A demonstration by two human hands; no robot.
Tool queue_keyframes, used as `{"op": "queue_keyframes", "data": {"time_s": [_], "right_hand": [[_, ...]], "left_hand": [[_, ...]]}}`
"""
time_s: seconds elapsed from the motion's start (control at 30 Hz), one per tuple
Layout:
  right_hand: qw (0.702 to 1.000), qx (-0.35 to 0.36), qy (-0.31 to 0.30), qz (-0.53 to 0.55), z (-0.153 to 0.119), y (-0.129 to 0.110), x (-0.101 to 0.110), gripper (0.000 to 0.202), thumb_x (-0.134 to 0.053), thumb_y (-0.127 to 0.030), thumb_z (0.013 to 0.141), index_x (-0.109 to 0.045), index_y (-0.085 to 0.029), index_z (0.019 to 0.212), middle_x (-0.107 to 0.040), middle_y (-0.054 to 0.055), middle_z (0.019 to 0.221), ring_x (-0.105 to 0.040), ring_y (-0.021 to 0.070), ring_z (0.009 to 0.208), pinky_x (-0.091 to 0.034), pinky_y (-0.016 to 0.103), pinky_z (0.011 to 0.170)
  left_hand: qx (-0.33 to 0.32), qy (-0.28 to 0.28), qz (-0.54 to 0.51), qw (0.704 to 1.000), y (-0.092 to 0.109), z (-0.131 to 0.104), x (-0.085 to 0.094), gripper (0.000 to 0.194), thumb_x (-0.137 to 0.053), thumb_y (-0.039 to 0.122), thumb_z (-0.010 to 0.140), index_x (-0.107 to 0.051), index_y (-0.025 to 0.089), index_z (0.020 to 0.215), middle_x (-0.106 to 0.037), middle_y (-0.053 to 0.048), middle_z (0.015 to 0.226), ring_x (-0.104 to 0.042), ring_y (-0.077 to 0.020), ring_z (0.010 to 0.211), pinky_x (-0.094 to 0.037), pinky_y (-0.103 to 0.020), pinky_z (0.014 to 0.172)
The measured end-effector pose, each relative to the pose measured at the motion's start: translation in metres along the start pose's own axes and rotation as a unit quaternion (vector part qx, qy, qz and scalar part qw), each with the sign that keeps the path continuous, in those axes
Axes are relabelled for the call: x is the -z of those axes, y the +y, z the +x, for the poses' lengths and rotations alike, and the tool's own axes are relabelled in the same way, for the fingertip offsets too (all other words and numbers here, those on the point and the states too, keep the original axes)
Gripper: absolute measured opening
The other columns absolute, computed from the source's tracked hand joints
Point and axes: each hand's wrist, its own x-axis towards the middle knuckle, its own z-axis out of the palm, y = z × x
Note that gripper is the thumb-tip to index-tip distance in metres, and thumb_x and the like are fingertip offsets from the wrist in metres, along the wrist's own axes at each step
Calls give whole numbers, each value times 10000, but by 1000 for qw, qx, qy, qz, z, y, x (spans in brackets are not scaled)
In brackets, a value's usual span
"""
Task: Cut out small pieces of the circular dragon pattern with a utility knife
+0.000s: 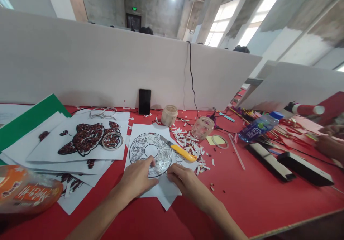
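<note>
A white sheet [139,130] with a round black line drawing [137,152] of a dragon lies in front of me. Clear, shiny film [163,159] covers the drawing's right part. On the lower left of the drawing rests my left hand [139,173], thumb and forefinger apart, touching the sheet and the film's edge. My right hand [185,181] is closed at the drawing's lower right, fingers curled beside the film; what they pinch is hidden. A yellow utility knife [184,153] lies across the sheet's right side, blade toward the upper left.
Left are papers with a dark red bean picture [88,138], a tape roll [113,140] and an orange-labelled jar [29,190]. Paper scraps [188,141], two jars [170,115], a phone [144,102] and a blue bottle [260,125] stand or lie beyond. Another person's hand [329,143] is far right.
</note>
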Motion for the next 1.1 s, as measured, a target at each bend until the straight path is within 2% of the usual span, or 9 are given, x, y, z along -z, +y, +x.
{"op": "queue_keyframes", "data": {"time_s": [0.13, 0.27, 0.47, 0.57, 0.63, 0.73, 0.83, 0.97, 1.1], "right_hand": [[988, 75, 35, -133, -7, -2, -23, 196, -419, -168, 1050, -573, -209, 937, -637, 37, 880, -589, 176, 774, -437, 287, 692], [965, 115, 58, -229, -8, -14, -45, 102, -522, -118, 996, -563, -209, 973, -668, 54, 926, -594, 199, 782, -436, 311, 685], [952, 130, 46, -273, -12, -29, -47, 122, -542, -99, 987, -569, -204, 1042, -699, 82, 1054, -629, 217, 853, -484, 335, 734], [965, 120, 46, -227, -18, -29, -45, 146, -488, -117, 1017, -565, -215, 1093, -692, 98, 1157, -648, 237, 947, -503, 357, 800], [984, 81, 66, -142, -19, -26, -40, 154, -430, -159, 1046, -564, -226, 1080, -688, 96, 1138, -651, 227, 968, -505, 344, 812], [997, -13, 82, 1, -14, -20, -26, 189, -391, -262, 1069, -567, -227, 1010, -675, 57, 972, -628, 179, 836, -487, 290, 730], [993, -66, 58, 79, -2, -15, -9, 257, -425, -373, 1059, -566, -218, 912, -616, 9, 794, -546, 152, 704, -429, 260, 632], [991, -64, 5, 122, 15, -13, 6, 261, -465, -385, 1031, -575, -211, 869, -589, -9, 751, -511, 135, 667, -390, 245, 601], [994, -64, 7, 91, 27, -12, 6, 251, -503, -362, 994, -587, -201, 820, -569, -23, 718, -466, 122, 642, -365, 235, 582]], "left_hand": [[-7, 9, 12, 1000, -1, 1, -2, 362, -709, 349, 754, -595, 264, 1087, -705, -23, 863, -688, -264, 834, -333, -288, 611], [-11, 16, 14, 1000, -3, -2, -4, 337, -692, 321, 776, -602, 276, 1098, -720, -25, 890, -704, -264, 882, -360, -286, 636], [-16, 16, 18, 1000, -2, -3, -3, 351, -681, 275, 761, -595, 274, 1101, -718, -35, 912, -701, -262, 888, -355, -293, 639], [-19, 13, 14, 1000, -3, -3, -3, 357, -697, 293, 772, -589, 267, 1111, -709, -34, 902, -693, -262, 878, -360, -297, 644], [-26, 12, 5, 1000, -5, -4, -3, 363, -708, 322, 788, -586, 262, 1124, -698, -24, 873, -688, -254, 850, -363, -295, 643], [-32, 10, -32, 999, -12, -7, -3, 473, -702, 297, 779, -546, 269, 1225, -670, 12, 829, -671, -227, 799, -357, -281, 631], [-47, 7, -94, 994, -19, -11, -1, 502, -646, 299, 811, -516, 294, 1296, -653, 34, 838, -649, -194, 748, -365, -264, 633], [-64, 3, -173, 983, -24, -12, 2, 293, -552, 443, 914, -618, 295, 1159, -669, 30, 828, -629, -174, 677, -376, -256, 607], [-46, -7, -202, 978, -23, -10, 1, 251, -500, 432, 941, -662, 242, 917, -678, 23, 731, -641, -165, 600, -368, -260, 583]]}}
